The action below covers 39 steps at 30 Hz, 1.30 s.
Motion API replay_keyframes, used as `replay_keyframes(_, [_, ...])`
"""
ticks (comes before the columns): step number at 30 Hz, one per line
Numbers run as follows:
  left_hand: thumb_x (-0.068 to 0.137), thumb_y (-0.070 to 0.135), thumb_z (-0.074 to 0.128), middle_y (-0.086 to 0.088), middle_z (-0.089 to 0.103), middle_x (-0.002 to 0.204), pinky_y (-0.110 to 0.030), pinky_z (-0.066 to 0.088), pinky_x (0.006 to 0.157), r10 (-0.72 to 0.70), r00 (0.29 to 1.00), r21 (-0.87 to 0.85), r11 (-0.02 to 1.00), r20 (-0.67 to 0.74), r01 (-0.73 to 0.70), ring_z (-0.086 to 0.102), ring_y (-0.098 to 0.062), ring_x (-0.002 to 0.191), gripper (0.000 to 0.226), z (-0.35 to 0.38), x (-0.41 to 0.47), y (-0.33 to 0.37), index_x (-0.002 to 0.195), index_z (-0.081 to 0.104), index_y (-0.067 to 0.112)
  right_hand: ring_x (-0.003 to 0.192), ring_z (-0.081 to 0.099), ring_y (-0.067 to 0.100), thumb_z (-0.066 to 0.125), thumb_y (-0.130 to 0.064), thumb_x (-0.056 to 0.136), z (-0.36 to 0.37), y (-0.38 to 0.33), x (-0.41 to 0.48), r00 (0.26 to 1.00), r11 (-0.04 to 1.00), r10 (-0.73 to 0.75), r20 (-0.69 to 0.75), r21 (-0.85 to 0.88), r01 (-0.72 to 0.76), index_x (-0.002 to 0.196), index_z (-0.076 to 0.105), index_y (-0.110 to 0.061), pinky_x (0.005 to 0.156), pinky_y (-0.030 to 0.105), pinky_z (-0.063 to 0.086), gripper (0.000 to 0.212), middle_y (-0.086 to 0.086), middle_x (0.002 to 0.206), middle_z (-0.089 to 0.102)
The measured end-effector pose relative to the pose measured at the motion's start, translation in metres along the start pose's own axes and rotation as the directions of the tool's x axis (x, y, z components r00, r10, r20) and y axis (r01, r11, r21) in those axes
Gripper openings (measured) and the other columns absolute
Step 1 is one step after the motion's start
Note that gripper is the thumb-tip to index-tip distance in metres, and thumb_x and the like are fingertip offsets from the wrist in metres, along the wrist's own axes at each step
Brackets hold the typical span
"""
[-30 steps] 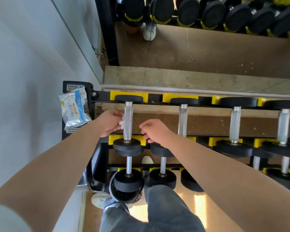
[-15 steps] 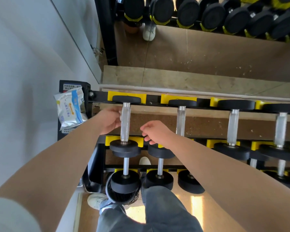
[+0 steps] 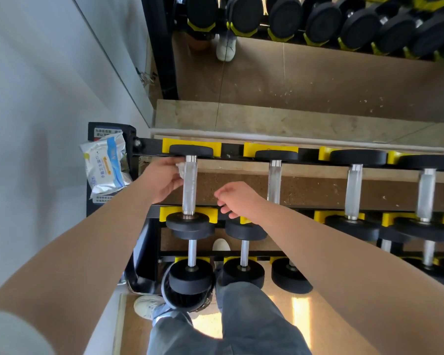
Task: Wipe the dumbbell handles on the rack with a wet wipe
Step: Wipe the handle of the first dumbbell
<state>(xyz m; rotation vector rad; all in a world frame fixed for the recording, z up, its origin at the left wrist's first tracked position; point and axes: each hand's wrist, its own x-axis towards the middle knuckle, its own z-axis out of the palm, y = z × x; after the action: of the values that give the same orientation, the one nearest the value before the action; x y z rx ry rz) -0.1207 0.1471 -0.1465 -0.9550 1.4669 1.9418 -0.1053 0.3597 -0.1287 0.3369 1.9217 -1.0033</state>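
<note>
The left hand (image 3: 164, 180) pinches the wet wipe (image 3: 180, 170) against the left side of the first handle (image 3: 190, 190), at the left end of the top row of the rack (image 3: 149, 144). The wipe sits near the far end of this handle. The handle's long axis runs from the back edge of the rack to its front edge, so I judge the stroke must go along it, toward the person.

The right hand (image 3: 239, 201) hangs just right of this handle, fingers loosely curled, holding nothing; the left is nearer.

The top row shows four dumbbells (image 3: 354, 190). The lower ones are partly hidden, so I cannot count them. There is one wipe, and one pack of wipes (image 3: 105, 167) at the rack's left end.
</note>
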Motion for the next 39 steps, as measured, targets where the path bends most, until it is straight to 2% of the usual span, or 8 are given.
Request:
replay_keyframes(8, [0.095, -0.012, 0.056, -0.016, 0.073, 0.097, -0.032, 0.062, 0.08, -0.06, 0.998, 0.623, 0.781, 0.016, 0.037, 0.074, -0.025, 0.083, 0.029, -0.009, -0.03, -0.025, 0.116, 0.069, 0.001, 0.083, 0.067, 0.016, 0.053, -0.022, 0.105, 0.008, -0.004, -0.004, 1.0, 1.0, -0.024, -0.003, -0.003, 0.024, 0.113, 0.066, -0.02, 0.074, 0.029, 0.06, 0.015, 0.007, 0.106, 0.072])
replay_keyframes(13, [0.097, -0.005, 0.059, -0.021, 0.069, 0.122, -0.04, 0.056, 0.099, 0.164, 0.98, 0.212, 0.967, -0.116, -0.137, 0.069, -0.031, 0.11, 0.028, -0.007, -0.023, -0.009, 0.123, 0.067, 0.001, 0.088, 0.066, 0.018, 0.051, -0.026, 0.106, 0.018, -0.009, -0.008, 0.997, 0.993, -0.071, 0.042, -0.096, 0.075, 0.116, 0.067, -0.014, 0.083, 0.033, 0.059, 0.023, 0.013, 0.108, 0.071])
replay_keyframes(15, [0.095, 0.005, 0.067, -0.014, 0.07, 0.119, -0.034, 0.057, 0.096, 0.247, 0.966, 0.257, 0.941, -0.079, -0.22, 0.068, -0.028, 0.114, 0.028, -0.006, -0.022, -0.002, 0.123, 0.068, 0.008, 0.088, 0.066, 0.019, 0.051, -0.026, 0.106, 0.019, -0.012, -0.008, 0.995, 0.992, -0.091, 0.044, -0.081, 0.094, 0.115, 0.066, -0.019, 0.084, 0.034, 0.06, 0.019, 0.01, 0.108, 0.071])
replay_keyframes(21, [0.082, 0.027, 0.085, -0.001, 0.072, 0.098, -0.027, 0.056, 0.075, 0.079, 0.995, 0.79, 0.606, 0.058, -0.094, 0.068, -0.017, 0.085, 0.022, -0.018, -0.048, -0.022, 0.101, 0.076, 0.025, 0.089, 0.068, 0.019, 0.053, -0.024, 0.105, 0.02, -0.011, -0.006, 0.996, 0.995, -0.087, 0.019, -0.049, 0.088, 0.111, 0.064, -0.024, 0.079, 0.031, 0.06, 0.013, 0.008, 0.108, 0.071])
replay_keyframes(25, [0.077, 0.032, 0.088, 0.003, 0.07, 0.091, -0.022, 0.047, 0.067, 0.094, 0.993, 0.904, 0.414, 0.078, -0.11, 0.065, -0.015, 0.086, 0.019, -0.016, -0.051, -0.026, 0.092, 0.076, 0.029, 0.084, 0.064, 0.019, 0.052, -0.023, 0.104, 0.024, -0.009, -0.006, 0.997, 0.995, -0.069, 0.018, -0.072, 0.07, 0.111, 0.068, -0.016, 0.08, 0.032, 0.059, 0.019, 0.011, 0.1, 0.069])
replay_keyframes(32, [0.084, 0.036, 0.081, 0.007, 0.066, 0.085, -0.027, 0.05, 0.072, 0.431, 0.894, 0.708, 0.669, -0.121, -0.226, 0.063, -0.011, 0.083, 0.016, 0.006, -0.036, 0.009, 0.093, 0.072, 0.026, 0.082, 0.067, 0.017, 0.053, -0.022, 0.104, 0.029, -0.016, -0.003, 0.991, 0.99, -0.131, -0.014, -0.057, 0.13, 0.111, 0.068, -0.02, 0.078, 0.033, 0.062, 0.017, 0.005, 0.102, 0.07])
replay_keyframes(35, [0.081, 0.032, 0.083, 0.006, 0.072, 0.082, -0.033, 0.06, 0.084, 0.391, 0.906, 0.646, 0.736, -0.164, -0.201, 0.072, -0.017, 0.086, 0.013, 0.01, -0.033, 0.014, 0.082, 0.071, 0.028, 0.075, 0.067, 0.013, 0.051, -0.019, 0.103, 0.03, -0.022, -0.004, 0.983, 0.985, -0.173, -0.062, -0.033, 0.172, 0.1, 0.066, -0.028, 0.066, 0.026, 0.057, 0.018, -0.001, 0.091, 0.069])
replay_keyframes(39, [0.08, 0.034, 0.085, 0.002, 0.077, 0.087, -0.027, 0.063, 0.075, 0.2, 0.976, 0.77, 0.635, -0.087, -0.061, 0.075, -0.011, 0.075, 0.022, 0.005, -0.045, -0.012, 0.098, 0.08, 0.022, 0.072, 0.069, 0.012, 0.05, -0.017, 0.103, 0.03, -0.026, -0.005, 0.974, 0.981, -0.193, -0.12, -0.023, 0.192, 0.101, 0.066, -0.027, 0.074, 0.032, 0.061, 0.02, -0.004, 0.087, 0.069])
